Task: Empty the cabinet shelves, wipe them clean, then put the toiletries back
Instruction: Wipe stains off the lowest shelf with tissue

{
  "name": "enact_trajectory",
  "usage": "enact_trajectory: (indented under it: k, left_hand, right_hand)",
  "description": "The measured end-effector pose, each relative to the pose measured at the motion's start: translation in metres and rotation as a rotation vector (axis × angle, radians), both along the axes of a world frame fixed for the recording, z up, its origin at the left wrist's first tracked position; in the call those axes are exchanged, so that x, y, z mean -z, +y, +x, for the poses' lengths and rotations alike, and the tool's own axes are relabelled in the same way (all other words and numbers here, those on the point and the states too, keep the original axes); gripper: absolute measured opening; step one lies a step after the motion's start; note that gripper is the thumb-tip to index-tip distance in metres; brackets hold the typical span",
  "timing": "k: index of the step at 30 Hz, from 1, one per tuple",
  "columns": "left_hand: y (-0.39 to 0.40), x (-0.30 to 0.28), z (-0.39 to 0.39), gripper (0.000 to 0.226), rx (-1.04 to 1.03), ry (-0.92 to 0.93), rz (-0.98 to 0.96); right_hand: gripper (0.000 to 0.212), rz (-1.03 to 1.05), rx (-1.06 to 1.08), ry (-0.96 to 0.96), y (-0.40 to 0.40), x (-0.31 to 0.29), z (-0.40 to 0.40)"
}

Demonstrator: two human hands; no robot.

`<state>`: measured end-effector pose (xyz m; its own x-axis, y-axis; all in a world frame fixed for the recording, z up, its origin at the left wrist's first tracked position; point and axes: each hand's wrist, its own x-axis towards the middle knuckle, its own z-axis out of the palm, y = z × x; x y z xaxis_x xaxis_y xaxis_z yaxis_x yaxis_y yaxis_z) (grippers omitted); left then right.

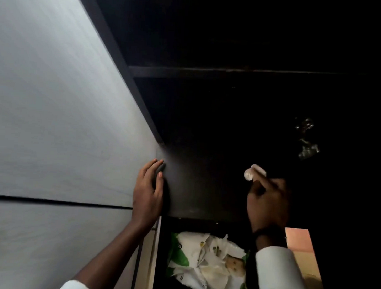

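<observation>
Dark wood shelf (pixel 205 183) is being wiped, it is judged, with a crumpled white wipe (pixel 254 172) pinched in the curled fingers of the right hand (pixel 267 203) over its near right part. The left hand (pixel 148 190) is laid flat, fingers straight, against the cabinet's left edge (pixel 143 112) for bracing. Strokes are best drawn from the far corners toward the near lip. A green-and-white wipes pack (pixel 207 263) lies below. Something shiny (pixel 306 137) is seen far right; no toiletries can be made out.
</observation>
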<state>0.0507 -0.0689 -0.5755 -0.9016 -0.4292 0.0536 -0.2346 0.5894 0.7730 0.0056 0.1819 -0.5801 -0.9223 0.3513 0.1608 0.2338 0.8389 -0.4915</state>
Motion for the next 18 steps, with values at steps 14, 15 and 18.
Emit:
enact_trajectory:
  k: [14,15,18]
  left_hand:
    - [0.037,0.010,0.047,0.036,0.099,-0.033,-0.060]
    - [0.045,0.011,0.051,0.038,0.140,-0.029,-0.082]
    - [0.070,0.012,0.061,0.041,0.242,-0.016,-0.084]
  right_hand:
    - [0.035,0.007,-0.383,0.008,-0.013,-0.004,0.069]
    - [0.032,0.035,-0.296,0.015,0.011,-0.002,0.071]
    - [0.019,0.000,-0.006,0.018,0.045,0.001,0.077]
